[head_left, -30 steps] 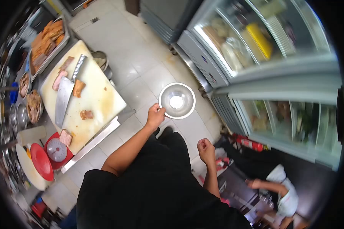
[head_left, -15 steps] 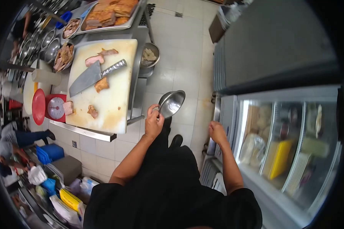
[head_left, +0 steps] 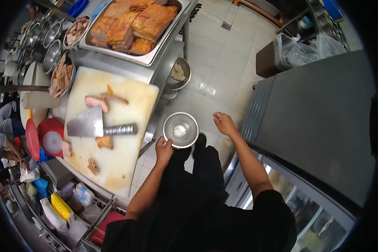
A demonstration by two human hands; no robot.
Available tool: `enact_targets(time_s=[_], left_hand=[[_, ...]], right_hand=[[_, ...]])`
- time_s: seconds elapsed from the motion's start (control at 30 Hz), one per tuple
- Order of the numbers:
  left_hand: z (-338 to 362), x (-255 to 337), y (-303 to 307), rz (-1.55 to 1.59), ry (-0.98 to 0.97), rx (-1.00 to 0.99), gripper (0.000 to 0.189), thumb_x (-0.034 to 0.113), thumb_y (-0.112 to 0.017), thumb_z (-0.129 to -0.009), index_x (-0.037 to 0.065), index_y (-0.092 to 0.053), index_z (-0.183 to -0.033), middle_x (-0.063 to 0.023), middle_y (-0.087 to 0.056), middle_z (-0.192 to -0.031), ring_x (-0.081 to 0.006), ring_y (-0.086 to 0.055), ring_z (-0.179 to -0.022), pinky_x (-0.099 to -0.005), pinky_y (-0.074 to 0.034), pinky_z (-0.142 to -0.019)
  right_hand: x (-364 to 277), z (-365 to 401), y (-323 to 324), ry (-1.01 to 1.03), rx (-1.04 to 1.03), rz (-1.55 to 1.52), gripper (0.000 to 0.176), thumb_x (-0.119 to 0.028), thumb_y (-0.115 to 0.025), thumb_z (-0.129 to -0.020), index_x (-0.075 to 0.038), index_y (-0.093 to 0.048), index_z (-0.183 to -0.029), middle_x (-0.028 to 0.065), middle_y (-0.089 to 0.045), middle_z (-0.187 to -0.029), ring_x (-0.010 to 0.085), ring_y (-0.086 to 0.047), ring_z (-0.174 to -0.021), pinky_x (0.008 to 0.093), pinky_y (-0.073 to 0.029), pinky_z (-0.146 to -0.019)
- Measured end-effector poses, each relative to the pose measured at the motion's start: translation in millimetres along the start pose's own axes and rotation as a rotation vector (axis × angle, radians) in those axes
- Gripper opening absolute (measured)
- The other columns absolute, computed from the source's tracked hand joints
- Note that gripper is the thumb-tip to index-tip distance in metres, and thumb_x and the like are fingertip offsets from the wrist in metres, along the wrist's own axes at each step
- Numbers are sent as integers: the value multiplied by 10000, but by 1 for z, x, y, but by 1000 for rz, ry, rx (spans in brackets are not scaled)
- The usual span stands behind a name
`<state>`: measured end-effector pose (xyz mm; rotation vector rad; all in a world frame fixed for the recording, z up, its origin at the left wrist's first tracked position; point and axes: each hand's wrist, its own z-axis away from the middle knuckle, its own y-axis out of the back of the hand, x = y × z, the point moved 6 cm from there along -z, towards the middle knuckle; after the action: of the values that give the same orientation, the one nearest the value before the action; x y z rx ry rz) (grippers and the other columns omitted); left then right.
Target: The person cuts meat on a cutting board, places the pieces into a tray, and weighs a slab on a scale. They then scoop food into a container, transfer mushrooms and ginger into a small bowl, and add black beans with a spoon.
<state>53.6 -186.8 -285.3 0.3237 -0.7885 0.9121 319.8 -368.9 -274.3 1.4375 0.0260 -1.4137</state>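
Observation:
My left hand (head_left: pixel 164 151) grips the rim of a steel bowl (head_left: pixel 181 130), held over the floor beside the worktable; its inside faces up and looks bare. My right hand (head_left: pixel 224 124) hangs in the air to the right of the bowl, fingers curled in, with nothing visible in them. On the white cutting board (head_left: pixel 126 164) left of the bowl lies a cleaver (head_left: pixel 86 123), its metal handle (head_left: pixel 121 129) toward me. Around the blade are cut pieces of meat (head_left: pixel 96 103) and a browned chunk (head_left: pixel 104 142).
A steel tray of roasted meat slabs (head_left: pixel 154 21) stands beyond the board. Bowls of sliced meat (head_left: pixel 62 75) and a red scale (head_left: pixel 52 140) line the left. A tall glass-door fridge (head_left: pixel 311 113) stands right. A bowl (head_left: pixel 178 73) sits under the table. Another person (head_left: pixel 5 140) works far left.
My view has turned toward the tray. The bowl, tilted sideways before, is now level with its opening up. My right hand has come away from the fridge door, which now appears closer to shut.

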Motion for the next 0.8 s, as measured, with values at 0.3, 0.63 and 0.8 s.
enact_targets(time_s=[0.3, 0.63, 0.8], left_hand=[[-111, -33, -15, -1, -87, 143, 180, 89, -554, -901, 108, -450, -756, 15, -460, -618, -56, -376, -432, -215, -298, -384], [-248, -105, 5, 147, -330, 255, 102, 47, -540, -906, 59, -528, -805, 0, -521, -643, -42, -370, -422, -203, -303, -386], [-259, -128, 14, 252, -363, 305, 107, 46, -544, -905, 61, -528, -800, -2, -529, -682, -44, -396, -454, -195, -315, -397]], right_hand=[[87, -318, -139, 180, -66, 248, 226, -198, -542, -875, 1, -630, -935, 235, -646, -932, 419, -611, -886, 476, -490, -811], [104, -478, -260, 461, 25, 719, 297, -139, -588, -820, -62, -606, -1107, 153, -589, -1163, 330, -527, -1139, 393, -504, -869], [126, -483, -287, 411, -103, 655, 579, -262, -731, -708, -44, -501, -1193, 175, -593, -1151, 371, -575, -1043, 416, -502, -874]])
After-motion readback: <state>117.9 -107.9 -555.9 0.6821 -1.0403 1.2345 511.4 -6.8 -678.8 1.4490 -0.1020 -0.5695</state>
